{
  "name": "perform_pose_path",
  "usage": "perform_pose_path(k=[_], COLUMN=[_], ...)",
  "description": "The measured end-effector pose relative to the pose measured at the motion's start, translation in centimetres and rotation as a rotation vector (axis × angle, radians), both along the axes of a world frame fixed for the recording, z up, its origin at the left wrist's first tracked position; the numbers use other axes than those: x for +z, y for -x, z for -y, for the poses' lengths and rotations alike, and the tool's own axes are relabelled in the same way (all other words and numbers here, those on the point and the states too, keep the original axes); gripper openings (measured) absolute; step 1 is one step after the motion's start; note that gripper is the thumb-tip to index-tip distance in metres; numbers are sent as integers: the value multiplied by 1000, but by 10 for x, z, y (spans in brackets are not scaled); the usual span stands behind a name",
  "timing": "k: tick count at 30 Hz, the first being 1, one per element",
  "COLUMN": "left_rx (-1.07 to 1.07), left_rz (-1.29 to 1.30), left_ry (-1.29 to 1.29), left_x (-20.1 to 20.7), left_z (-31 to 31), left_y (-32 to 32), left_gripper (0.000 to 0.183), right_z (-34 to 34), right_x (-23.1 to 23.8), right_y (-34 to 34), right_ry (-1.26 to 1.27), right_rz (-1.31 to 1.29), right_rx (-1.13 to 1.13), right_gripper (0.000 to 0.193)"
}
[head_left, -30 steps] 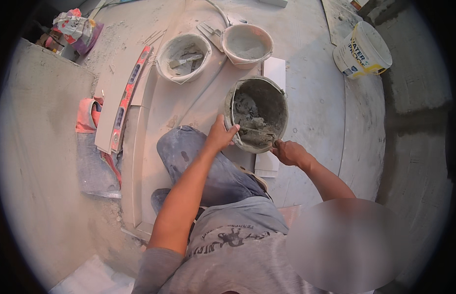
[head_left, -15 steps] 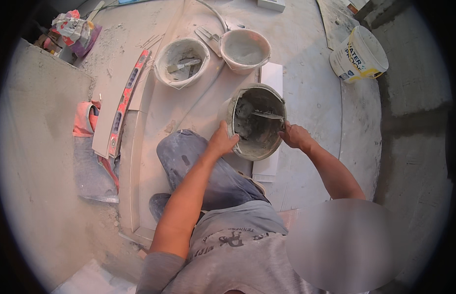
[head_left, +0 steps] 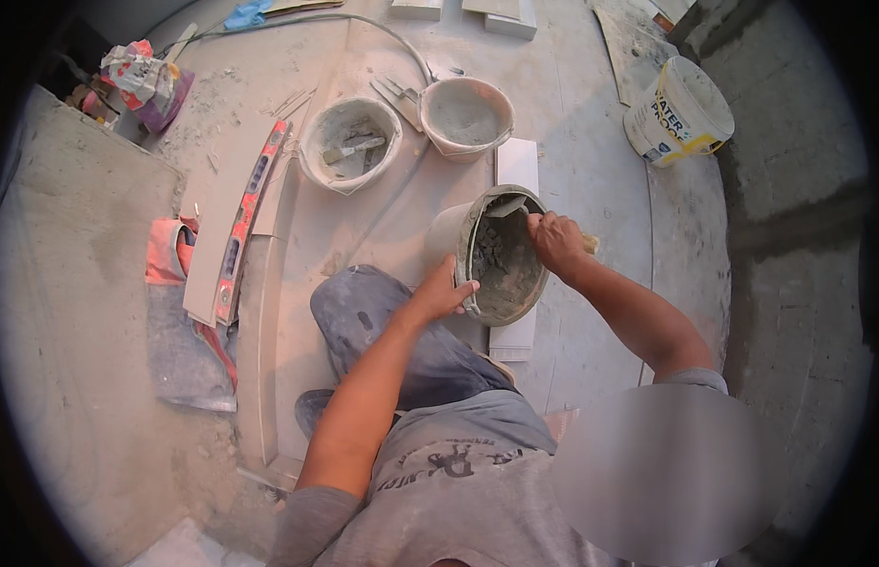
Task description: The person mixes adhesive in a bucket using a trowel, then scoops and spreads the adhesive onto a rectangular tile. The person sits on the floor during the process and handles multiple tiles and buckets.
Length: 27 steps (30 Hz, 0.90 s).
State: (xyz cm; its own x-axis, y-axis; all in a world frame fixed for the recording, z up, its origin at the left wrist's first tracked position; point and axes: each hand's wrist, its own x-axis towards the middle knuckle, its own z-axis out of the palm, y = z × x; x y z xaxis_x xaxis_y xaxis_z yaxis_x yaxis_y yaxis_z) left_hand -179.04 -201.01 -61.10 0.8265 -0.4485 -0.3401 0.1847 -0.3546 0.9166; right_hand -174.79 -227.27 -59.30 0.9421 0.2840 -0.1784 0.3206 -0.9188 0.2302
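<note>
Dusty grey floor [head_left: 600, 312] under you. Your left hand [head_left: 446, 291] is clamped on the rim of the tilted bucket [head_left: 447, 229], centre of frame; right hand [head_left: 557, 244] closed around a trowel [head_left: 505, 207], blade inside. Two pails [head_left: 318, 132] upper centre, white tub [head_left: 659, 118] upper right.

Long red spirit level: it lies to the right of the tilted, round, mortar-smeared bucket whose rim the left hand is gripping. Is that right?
Not quite: the head view shows the long red spirit level lying to the left of the tilted, round, mortar-smeared bucket, not the right. The left hand is indeed gripping that bucket's rim.
</note>
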Motion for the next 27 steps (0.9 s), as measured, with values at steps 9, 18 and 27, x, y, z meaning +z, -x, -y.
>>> perform_pose_path(k=[9, 18, 27], left_rx=[38, 1, 170], left_rz=[122, 62, 60], left_ry=[-177, -213, -433], left_x=[3, 8, -3], left_z=[6, 16, -14], left_y=[4, 5, -7], left_gripper=[45, 42, 53], right_z=[5, 15, 0], right_x=[-48, -15, -5], right_y=[53, 73, 65], right_ry=[-182, -306, -1313], right_rz=[-347, -259, -1230], right_rx=[-277, -567, -1078], right_gripper=[28, 36, 31])
